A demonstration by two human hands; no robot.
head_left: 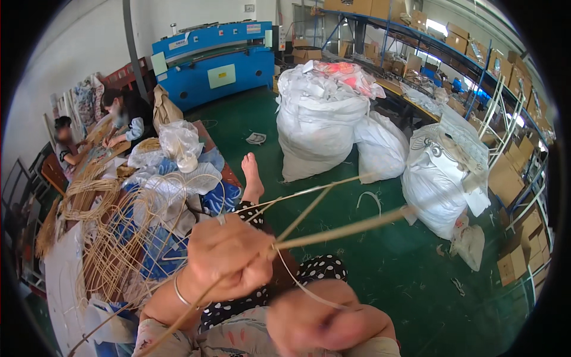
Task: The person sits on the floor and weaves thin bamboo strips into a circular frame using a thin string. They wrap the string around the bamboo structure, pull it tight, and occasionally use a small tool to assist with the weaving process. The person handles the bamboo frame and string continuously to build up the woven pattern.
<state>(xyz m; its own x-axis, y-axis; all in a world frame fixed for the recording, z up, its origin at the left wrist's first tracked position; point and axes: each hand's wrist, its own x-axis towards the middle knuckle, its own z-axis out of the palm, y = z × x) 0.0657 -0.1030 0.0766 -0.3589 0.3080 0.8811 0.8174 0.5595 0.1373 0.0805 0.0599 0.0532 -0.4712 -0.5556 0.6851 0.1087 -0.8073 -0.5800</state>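
My left hand (229,256), closed, grips several light tan cane rods where they cross at a joint in front of me. One thicker cane rod (351,227) runs from there to the right, blurred toward its far end. Thinner rods form a triangle above it, and others pass below the hand to the lower left. From the joint a thin pale strip (297,281) curves down to my right hand (327,318). That hand looks curled around the strip's end, though motion smears its fingers. A bracelet circles my left wrist.
On the left table lie bent cane hoops (113,220), plastic bags (178,140) and a white spool (187,162). Two people work at its far end. Big white sacks (321,125) stand on the green floor, before a blue machine (220,71) and shelves with cartons (458,38).
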